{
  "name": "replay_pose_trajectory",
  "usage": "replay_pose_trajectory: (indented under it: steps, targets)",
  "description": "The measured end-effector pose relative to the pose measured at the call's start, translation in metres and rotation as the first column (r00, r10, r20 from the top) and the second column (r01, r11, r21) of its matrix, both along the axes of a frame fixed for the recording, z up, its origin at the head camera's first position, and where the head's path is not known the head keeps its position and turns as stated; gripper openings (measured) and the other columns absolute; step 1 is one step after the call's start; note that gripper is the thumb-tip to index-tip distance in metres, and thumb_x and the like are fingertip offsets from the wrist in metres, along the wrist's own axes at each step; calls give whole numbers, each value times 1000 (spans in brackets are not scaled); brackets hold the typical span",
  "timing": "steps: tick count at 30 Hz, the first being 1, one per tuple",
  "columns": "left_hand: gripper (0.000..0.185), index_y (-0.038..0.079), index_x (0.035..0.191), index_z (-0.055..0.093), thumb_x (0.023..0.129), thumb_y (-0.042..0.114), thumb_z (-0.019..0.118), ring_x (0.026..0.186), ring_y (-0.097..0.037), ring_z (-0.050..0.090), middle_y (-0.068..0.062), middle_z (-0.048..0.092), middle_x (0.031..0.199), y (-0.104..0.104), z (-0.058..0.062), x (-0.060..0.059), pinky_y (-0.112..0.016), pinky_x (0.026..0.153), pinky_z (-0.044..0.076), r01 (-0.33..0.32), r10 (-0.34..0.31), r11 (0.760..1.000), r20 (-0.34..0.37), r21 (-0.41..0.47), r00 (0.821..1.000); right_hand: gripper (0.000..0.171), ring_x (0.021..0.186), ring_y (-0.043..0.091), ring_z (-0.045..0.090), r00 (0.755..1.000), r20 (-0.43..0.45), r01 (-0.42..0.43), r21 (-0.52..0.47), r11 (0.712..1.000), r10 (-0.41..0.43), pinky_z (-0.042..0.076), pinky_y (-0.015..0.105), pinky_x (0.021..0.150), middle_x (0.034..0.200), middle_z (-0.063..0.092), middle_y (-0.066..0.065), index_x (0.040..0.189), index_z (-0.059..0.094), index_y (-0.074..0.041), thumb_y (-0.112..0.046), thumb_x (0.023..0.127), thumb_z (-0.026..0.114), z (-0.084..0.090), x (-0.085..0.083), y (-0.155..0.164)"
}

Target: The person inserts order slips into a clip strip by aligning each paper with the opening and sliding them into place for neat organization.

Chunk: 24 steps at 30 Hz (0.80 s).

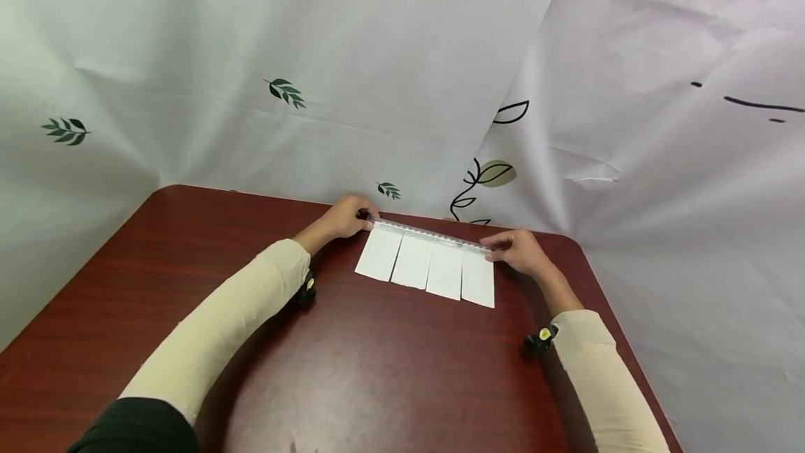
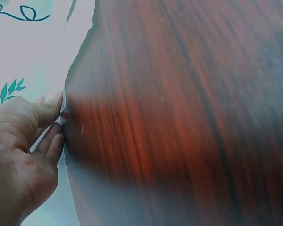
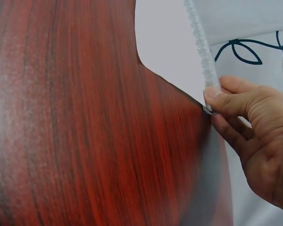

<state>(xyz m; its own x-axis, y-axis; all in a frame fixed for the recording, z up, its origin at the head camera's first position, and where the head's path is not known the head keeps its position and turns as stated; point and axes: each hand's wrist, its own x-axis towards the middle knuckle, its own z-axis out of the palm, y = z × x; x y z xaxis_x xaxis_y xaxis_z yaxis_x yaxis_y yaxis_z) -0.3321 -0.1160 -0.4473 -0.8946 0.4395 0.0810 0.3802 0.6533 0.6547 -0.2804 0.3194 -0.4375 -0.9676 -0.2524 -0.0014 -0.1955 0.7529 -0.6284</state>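
Four white paper strips point(image 1: 428, 268) lie side by side on the dark red wooden table point(image 1: 352, 369), near its far edge. A clear plastic ruler point(image 1: 430, 234) lies across their far ends. My left hand point(image 1: 347, 217) pinches the ruler's left end; the left wrist view shows thumb and fingers point(image 2: 49, 110) closed on a thin edge. My right hand point(image 1: 516, 250) pinches the ruler's right end, and the right wrist view shows the ruler point(image 3: 203, 61) running away from my fingertips point(image 3: 217, 101) over the white paper point(image 3: 170, 47).
A white cloth backdrop point(image 1: 377, 54) with leaf prints hangs close behind the table's far edge and along its right side. The table's rounded corners lie at far left and far right. Cream sleeves point(image 1: 214, 341) cover both forearms.
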Motion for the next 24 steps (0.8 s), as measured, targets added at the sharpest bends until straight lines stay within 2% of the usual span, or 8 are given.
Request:
replay_pose_trajectory:
  steps: [3, 6, 10, 13, 18, 24]
  targets:
    - [24, -2, 128, 80, 106, 5, 77, 134, -42, 69, -23, 78, 135, -6, -1, 2, -56, 119, 54, 0, -1, 999, 9, 43, 1000, 30, 129, 38, 76, 1000, 18, -7, -32, 999, 7, 61, 38, 102, 126, 85, 15, 126, 87, -6, -7, 96, 89, -2, -1, 1]
    - [26, 0, 130, 82, 105, 6, 79, 134, -41, 71, -21, 79, 136, -12, -2, 4, -56, 117, 56, -16, 13, 993, 34, 113, 999, 31, 132, 37, 74, 999, 35, -8, -59, 998, 10, 58, 33, 104, 124, 86, 13, 125, 87, -6, -10, 95, 91, -4, -3, 1]
    - [28, 1, 131, 83, 103, 5, 81, 136, -41, 71, -21, 80, 138, -19, -1, 9, -56, 115, 57, -39, 22, 977, 82, 208, 996, 32, 134, 37, 74, 998, 60, -21, -94, 995, 27, 56, 23, 102, 124, 86, 14, 124, 87, -5, -12, 94, 93, -4, -5, 1]
    - [29, 0, 130, 83, 102, 5, 83, 139, -42, 70, -22, 79, 139, -24, 1, 13, -57, 117, 56, -51, 23, 966, 113, 252, 993, 32, 134, 39, 73, 997, 70, -37, -113, 993, 46, 56, 24, 103, 124, 86, 15, 123, 87, -5, -11, 93, 93, -3, -6, 0]
    - [29, -2, 129, 83, 100, 4, 84, 141, -44, 69, -24, 78, 139, -33, 6, 18, -59, 118, 55, -47, 19, 968, 114, 247, 993, 30, 136, 38, 72, 995, 67, -70, -110, 991, 78, 55, 26, 105, 125, 86, 14, 123, 88, -7, -12, 94, 93, -1, -10, -6]
    - [29, 0, 130, 83, 102, 6, 83, 143, -45, 67, -24, 77, 141, -47, 7, 21, -61, 122, 52, -54, 35, 980, 103, 190, 994, 27, 128, 34, 75, 990, 63, -117, -122, 986, 126, 57, 18, 93, 122, 86, 15, 119, 89, -6, -9, 93, 93, 1, -15, -18]
